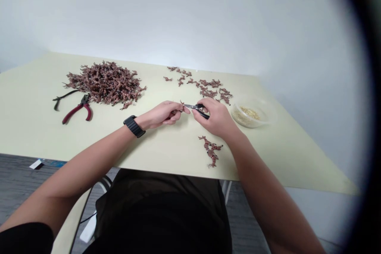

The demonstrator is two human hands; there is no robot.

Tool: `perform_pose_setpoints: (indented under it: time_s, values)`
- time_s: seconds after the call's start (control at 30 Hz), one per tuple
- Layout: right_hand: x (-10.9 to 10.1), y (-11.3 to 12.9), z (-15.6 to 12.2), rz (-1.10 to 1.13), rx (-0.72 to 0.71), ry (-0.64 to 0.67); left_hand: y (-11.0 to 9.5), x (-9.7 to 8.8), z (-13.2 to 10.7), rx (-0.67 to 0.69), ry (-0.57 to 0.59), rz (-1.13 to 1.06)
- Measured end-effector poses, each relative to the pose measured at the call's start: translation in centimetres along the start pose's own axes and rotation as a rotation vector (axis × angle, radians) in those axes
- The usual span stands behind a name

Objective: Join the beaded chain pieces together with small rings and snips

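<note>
Above the middle of the table, my left hand [167, 113] pinches a small brown animal-shaped figurine [181, 104] between thumb and fingers, which hide most of it. My right hand [218, 117] is closed around black-handled pliers [203, 114], whose slim metal jaws reach the figurine at my left fingertips. Whether the jaws grip anything is too small to tell. Below my right hand lies a small cluster of similar brown figurines [212, 151]. More loose figurines [208, 93] are scattered just beyond it.
A large heap of brown figurines [107, 83] lies at the back left. Red-handled pliers [77, 110] and a black-handled tool [64, 97] rest beside it. Right of my right hand stands a clear plastic tub [238, 118] with small gold-coloured pieces [250, 113]. A wall [184, 16] borders the table's far edge.
</note>
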State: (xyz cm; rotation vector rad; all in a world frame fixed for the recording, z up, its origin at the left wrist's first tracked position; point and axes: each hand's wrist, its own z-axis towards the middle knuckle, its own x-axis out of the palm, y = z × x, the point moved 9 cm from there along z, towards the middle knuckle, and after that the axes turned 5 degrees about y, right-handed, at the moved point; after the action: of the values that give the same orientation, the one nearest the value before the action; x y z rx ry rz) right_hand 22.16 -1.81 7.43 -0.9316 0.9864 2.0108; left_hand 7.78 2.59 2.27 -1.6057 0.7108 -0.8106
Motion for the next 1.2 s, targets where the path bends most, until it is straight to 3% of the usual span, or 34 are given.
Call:
perform_pose_setpoints:
  time_s: [0.73,0.93,1.07,1.2]
  values:
    - [-0.2,-0.1,0.1,0.029,0.028,0.054,0.5,0.3,0.0,-0.019,0.048,-0.025]
    - [0.0,-0.3,-0.1,-0.040,0.063,0.012,1.2,0.4,0.3,-0.052,0.054,-0.261]
    - [-0.1,0.0,-0.2,0.001,0.160,-0.063,0.8,0.2,0.5,0.059,-0.025,-0.328]
    - [0.5,-0.3,-0.4,0.169,0.285,-0.096,0.2,0.2,0.4,0.202,-0.085,-0.204]
